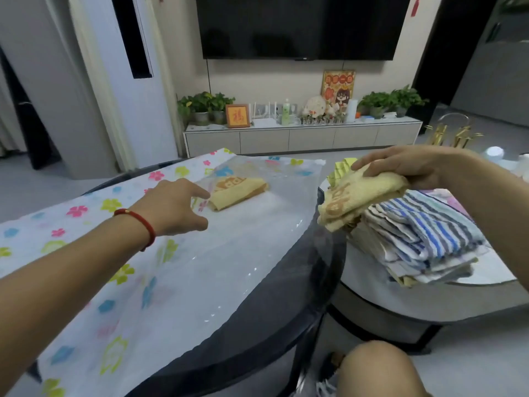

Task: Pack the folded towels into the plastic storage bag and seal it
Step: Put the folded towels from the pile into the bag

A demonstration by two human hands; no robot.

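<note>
A large plastic storage bag (229, 253) with coloured flower prints lies flat across a dark round table (323, 270). A folded yellow towel (237, 193) with orange lettering lies at the bag's far end, seemingly inside it. My left hand (174, 207), with a red cord on the wrist, hovers over the bag just left of that towel, fingers apart and holding nothing. My right hand (412, 167) grips a second folded yellow towel (355, 199) above a stack of folded striped towels (420, 239) on a lower white table (372, 276) to the right.
A white TV cabinet (303, 136) with potted plants and small ornaments stands along the far wall under a wall-mounted television (300, 24). My knee (375, 368) shows at the bottom, between the two tables. Gold-coloured ornaments (452, 133) stand at the far right.
</note>
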